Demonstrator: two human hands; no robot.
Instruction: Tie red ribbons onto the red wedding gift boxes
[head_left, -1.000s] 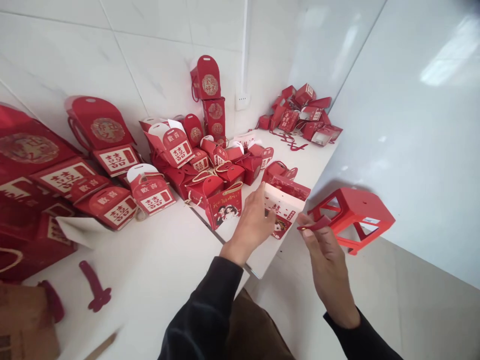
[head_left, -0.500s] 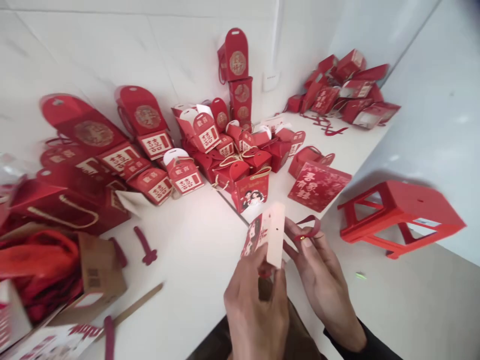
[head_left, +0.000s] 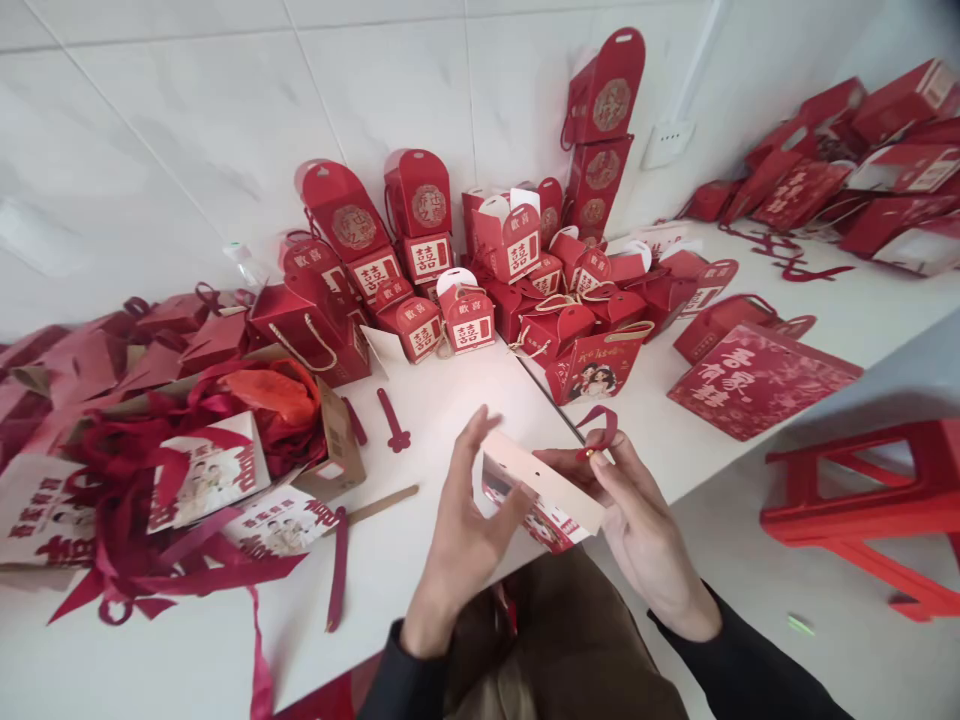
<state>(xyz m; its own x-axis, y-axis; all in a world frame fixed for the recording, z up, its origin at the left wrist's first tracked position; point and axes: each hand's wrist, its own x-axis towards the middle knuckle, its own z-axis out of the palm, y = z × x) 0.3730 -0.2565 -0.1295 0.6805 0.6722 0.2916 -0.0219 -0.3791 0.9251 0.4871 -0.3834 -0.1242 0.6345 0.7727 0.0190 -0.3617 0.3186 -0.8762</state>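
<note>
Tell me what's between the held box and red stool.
In the head view, the right hand, pinching a strap, then floor, lies between the box and stool.

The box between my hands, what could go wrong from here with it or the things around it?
The ribbon strip is only pinched between the right hand's fingertips, so it might slip. Pressing hard with the left hand's thumb could dent the box. The red carton with pale lettering sits by the table's edge and might get knocked off.
</note>
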